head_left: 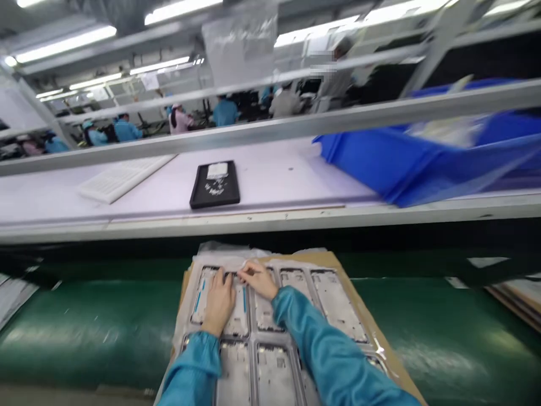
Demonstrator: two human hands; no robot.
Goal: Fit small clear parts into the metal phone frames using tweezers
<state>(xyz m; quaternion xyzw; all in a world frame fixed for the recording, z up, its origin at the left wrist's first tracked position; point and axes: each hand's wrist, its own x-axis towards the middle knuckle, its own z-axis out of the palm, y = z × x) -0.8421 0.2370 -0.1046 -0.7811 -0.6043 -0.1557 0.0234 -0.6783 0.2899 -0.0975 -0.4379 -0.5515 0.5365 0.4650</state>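
Note:
A moulded white tray (338, 307) of flat grey metal frames lies on a brown cardboard sheet (372, 327) on the green conveyor belt (84, 332). My left hand (218, 301) rests flat, fingers stretched, on the frame (198, 299) in the tray's far left pocket. My right hand (258, 280) crosses beside it, fingertips pinched at that frame's top right corner; what they pinch is too small to make out. Both arms wear teal sleeves.
Above the belt runs a pale shelf (274, 180) holding a black tray of small parts (215, 184), a white grid tray (120, 177) and a blue bin (422, 158). Several workers in blue stand far behind. More stacked sheets (515, 299) lie at the right.

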